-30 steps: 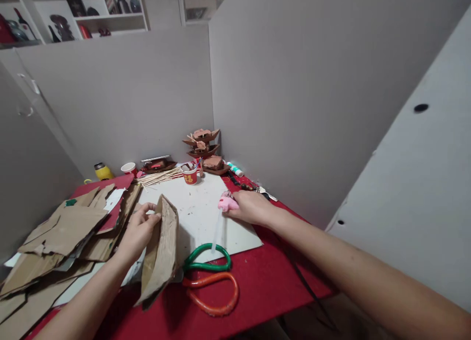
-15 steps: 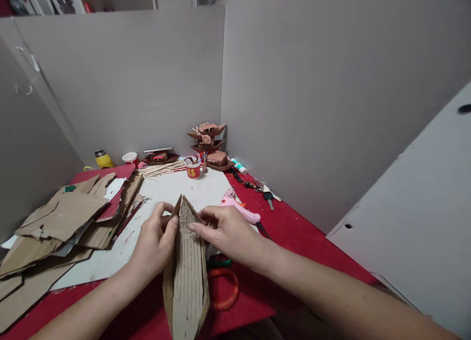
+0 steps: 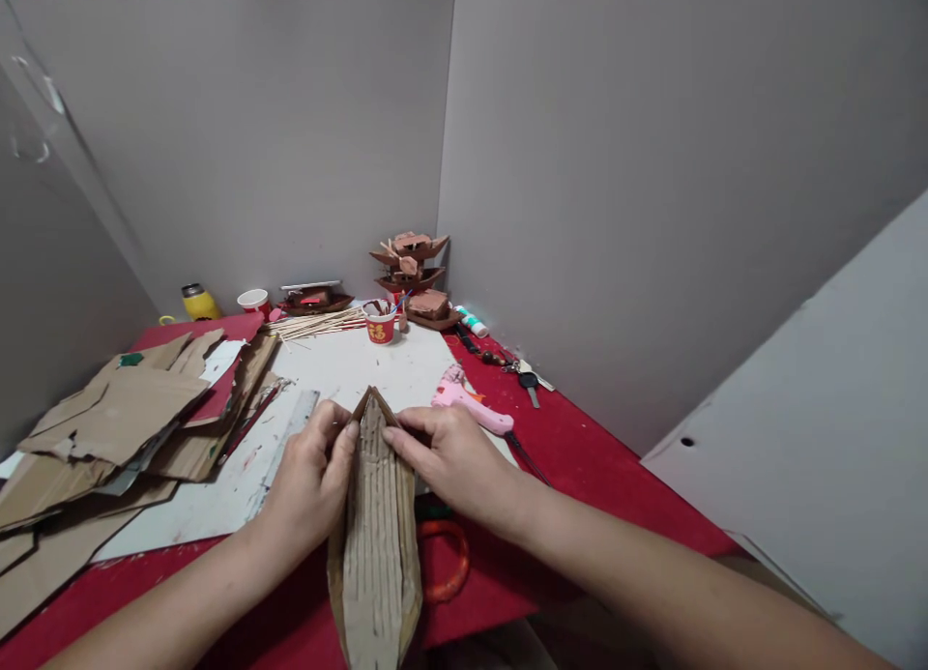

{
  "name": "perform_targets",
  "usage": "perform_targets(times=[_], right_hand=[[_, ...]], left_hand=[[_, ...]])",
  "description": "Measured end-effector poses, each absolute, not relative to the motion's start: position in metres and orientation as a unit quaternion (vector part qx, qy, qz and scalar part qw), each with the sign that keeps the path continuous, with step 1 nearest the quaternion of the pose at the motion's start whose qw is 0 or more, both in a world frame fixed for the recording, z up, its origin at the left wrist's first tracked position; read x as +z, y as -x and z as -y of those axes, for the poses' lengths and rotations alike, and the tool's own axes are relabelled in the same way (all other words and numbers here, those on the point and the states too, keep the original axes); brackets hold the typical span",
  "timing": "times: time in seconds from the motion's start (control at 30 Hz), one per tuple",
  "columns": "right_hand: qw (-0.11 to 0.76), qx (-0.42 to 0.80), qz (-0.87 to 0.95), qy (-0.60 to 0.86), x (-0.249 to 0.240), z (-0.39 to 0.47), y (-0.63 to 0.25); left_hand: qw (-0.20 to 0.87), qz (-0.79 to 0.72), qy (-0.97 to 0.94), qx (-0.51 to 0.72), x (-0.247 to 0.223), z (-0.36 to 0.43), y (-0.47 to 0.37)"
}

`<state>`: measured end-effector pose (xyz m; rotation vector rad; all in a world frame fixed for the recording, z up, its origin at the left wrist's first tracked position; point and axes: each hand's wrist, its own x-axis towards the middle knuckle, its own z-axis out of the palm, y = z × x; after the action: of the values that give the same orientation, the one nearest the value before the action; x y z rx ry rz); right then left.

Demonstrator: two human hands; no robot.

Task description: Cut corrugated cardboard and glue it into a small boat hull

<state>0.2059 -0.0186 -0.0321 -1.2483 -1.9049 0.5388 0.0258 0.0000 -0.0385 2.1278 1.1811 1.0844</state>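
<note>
A long cardboard boat shape (image 3: pixel 373 544) with a pointed far end and folded-up sides extends toward me at the bottom centre. My left hand (image 3: pixel 315 472) pinches its left side near the tip between thumb and fingers. On the opposite side, my right hand (image 3: pixel 453 462) grips the right wall near the tip, thumb on the inside. The ridged inner layer of the cardboard faces up. Just beyond my right hand lies a pink glue gun (image 3: pixel 471 399). Orange scissor handles (image 3: pixel 448 561) show beside the boat shape, partly hidden by it.
Cardboard pieces (image 3: pixel 123 419) are piled at the left. Thin sticks (image 3: pixel 315 329), a red cup (image 3: pixel 380 324), small brown model boats (image 3: pixel 411 264) and a yellow bottle (image 3: pixel 200 303) stand or lie at the back. Keys (image 3: pixel 531 385) lie near the right wall.
The view has tipped slightly downward. The right hand's fingers have settled closer to the edge near the tip, and the two sides remain held. A ruler-like strip now shows beside my left hand.
</note>
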Motion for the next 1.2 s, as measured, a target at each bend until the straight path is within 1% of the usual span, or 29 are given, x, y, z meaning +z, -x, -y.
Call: perform_targets(times=[0.33, 0.6, 0.83, 1.2], right_hand=[[0.394, 0.210, 0.757, 0.478, -0.038, 0.018, -0.205], [0.398, 0.187, 0.761, 0.478, -0.041, 0.017, -0.203], [0.423, 0.214, 0.760, 0.444, -0.039, 0.015, -0.205], [0.433, 0.200, 0.765, 0.432, -0.044, 0.018, -0.204]], left_hand=[[0.224, -0.413, -0.798, 0.378, -0.041, -0.004, -0.025], [0.215, -0.406, -0.800, 0.387, -0.046, -0.006, -0.027], [0.224, -0.412, -0.781, 0.412, -0.043, -0.004, -0.027], [0.204, -0.407, -0.784, 0.421, -0.039, -0.003, -0.026]])
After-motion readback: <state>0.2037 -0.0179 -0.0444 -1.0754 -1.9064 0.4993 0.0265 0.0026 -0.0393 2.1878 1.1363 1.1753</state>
